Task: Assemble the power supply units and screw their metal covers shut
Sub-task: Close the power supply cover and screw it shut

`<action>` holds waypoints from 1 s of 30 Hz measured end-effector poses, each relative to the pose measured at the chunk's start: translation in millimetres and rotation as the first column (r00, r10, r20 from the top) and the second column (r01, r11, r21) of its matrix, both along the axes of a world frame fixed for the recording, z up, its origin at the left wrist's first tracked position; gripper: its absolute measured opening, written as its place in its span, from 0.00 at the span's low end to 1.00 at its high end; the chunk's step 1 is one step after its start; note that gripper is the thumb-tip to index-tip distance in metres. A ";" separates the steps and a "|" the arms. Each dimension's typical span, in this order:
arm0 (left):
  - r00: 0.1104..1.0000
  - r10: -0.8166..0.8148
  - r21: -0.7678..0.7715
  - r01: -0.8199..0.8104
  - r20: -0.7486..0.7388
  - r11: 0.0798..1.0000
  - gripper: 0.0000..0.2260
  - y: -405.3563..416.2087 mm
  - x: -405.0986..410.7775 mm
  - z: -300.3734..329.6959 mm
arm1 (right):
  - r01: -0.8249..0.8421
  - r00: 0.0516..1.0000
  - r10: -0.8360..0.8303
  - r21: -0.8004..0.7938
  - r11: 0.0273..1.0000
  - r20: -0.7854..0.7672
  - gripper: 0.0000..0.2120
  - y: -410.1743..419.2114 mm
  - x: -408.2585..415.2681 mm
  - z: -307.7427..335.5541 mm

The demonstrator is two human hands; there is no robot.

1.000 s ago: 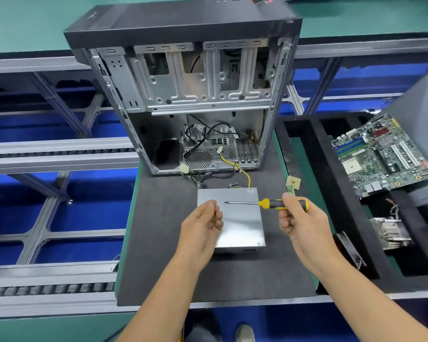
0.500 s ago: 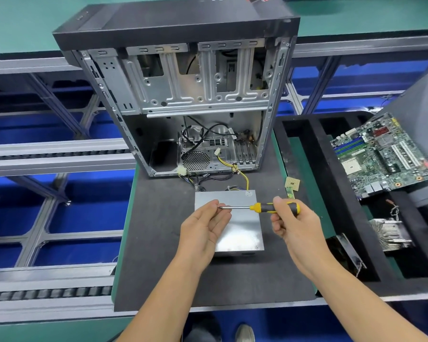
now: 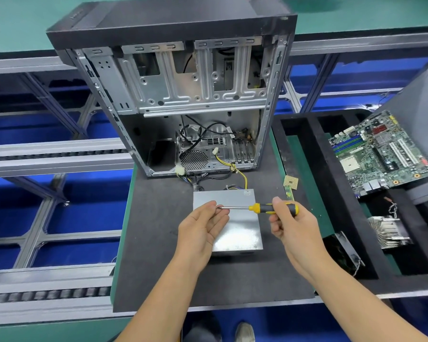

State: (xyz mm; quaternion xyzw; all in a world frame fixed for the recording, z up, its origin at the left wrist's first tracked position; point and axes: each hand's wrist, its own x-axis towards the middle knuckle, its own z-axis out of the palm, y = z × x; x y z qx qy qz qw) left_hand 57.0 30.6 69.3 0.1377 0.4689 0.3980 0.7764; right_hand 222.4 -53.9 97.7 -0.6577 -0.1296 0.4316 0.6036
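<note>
While the power supply unit (image 3: 229,222) lies flat on the dark mat (image 3: 158,243) of the bench, its bare metal cover facing up, both hands hover just above it in the head view. Right hand (image 3: 292,227) curls its fingers round the yellow-and-black handle of a screwdriver (image 3: 260,208), held level with the shaft pointing to the left across the unit's far half. Left hand (image 3: 200,229) is palm-up over the unit's left edge, thumb and fingertips pinching the tip of the shaft; whether a screw sits there is too small to tell. Yellow and black cables (image 3: 235,176) run from the unit's far side into the open computer case (image 3: 183,95) standing just behind it. To the right, a black tray (image 3: 314,149) carries a motherboard (image 3: 381,154) and a heatsink (image 3: 387,232).
</note>
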 end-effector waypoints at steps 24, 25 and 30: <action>0.970 -0.185 0.152 0.209 -0.161 0.966 0.06 1.8 -5.1 -3.5 | -0.029 0.970 0.040 0.052 0.998 -0.240 0.05 14.3 -9.2 5.1; 0.966 -0.196 0.155 0.222 -0.169 0.963 0.05 1.5 -4.8 -3.4 | -0.028 0.965 0.042 0.057 0.998 -0.257 0.08 14.8 -11.7 2.4; 0.948 -0.236 0.171 0.274 -0.214 0.946 0.05 2.9 -4.8 -3.9 | 0.011 0.972 0.003 0.058 0.998 -0.233 0.14 20.6 -22.8 -1.9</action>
